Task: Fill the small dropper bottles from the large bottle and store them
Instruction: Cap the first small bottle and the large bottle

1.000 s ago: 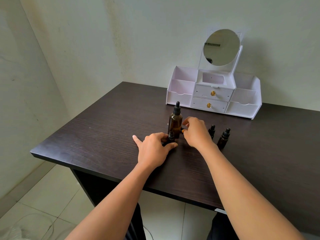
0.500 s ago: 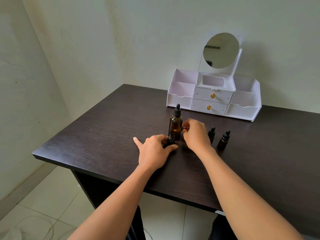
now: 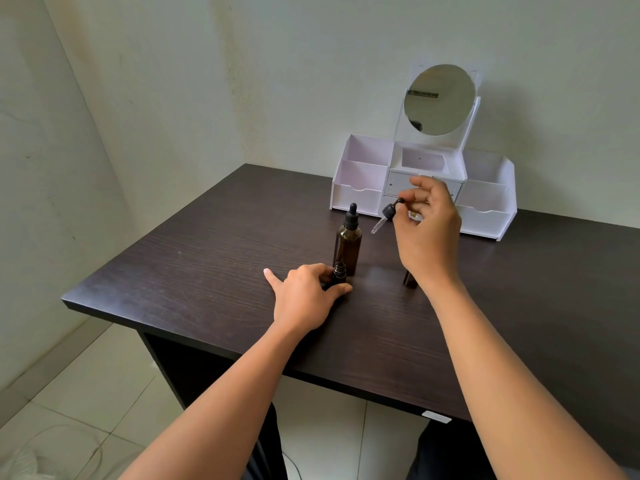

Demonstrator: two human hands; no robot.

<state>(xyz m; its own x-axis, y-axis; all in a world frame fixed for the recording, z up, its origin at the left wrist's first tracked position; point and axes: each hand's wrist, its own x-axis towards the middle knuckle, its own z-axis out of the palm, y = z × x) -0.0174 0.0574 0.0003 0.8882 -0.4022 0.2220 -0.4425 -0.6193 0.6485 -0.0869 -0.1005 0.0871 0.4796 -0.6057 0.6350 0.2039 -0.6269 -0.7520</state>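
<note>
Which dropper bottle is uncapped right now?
The small bottle held by the left hand: bare open neck. The large bottle behind it keeps its black dropper cap.

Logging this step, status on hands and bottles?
Left hand gripping uncapped small bottle on table. Right hand holding dropper cap aloft. Large bottle still capped. Nothing in the way.

A dark wood-grain desk [image 3: 214, 271] stands in a corner of pale, faintly stained walls [image 3: 242, 81], its far edge against the back wall. At the desk's back edge sits a white organiser [image 3: 485, 202] with a round mirror [image 3: 440, 98]; below the desk's near-left corner lies a light tiled floor [image 3: 86, 393].
</note>
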